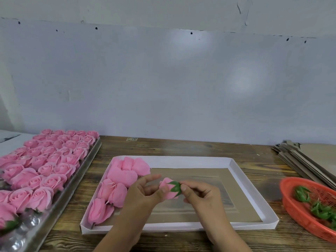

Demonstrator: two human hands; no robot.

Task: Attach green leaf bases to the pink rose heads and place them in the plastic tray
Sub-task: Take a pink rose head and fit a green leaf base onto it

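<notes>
Rose head [168, 190]: pink, being held above white tray [254, 193]; leaf base [176, 187]: green, being pressed onto its end.

- two hands: left hand [143, 193], right hand [198, 195]
- one white box lid [254, 193] in the middle, with roughly nine loose pink rose heads [121, 176] at its left end
- one rose [168, 190] with one green leaf base [176, 187] between the hands
- one plastic tray [60, 206] on the left, thirty-odd roses [54, 157], too packed to count exactly
- one red basket [298, 210] on the right, about five leaf bases [302, 194]
- one stack of cardboard [309, 160] far right
</notes>
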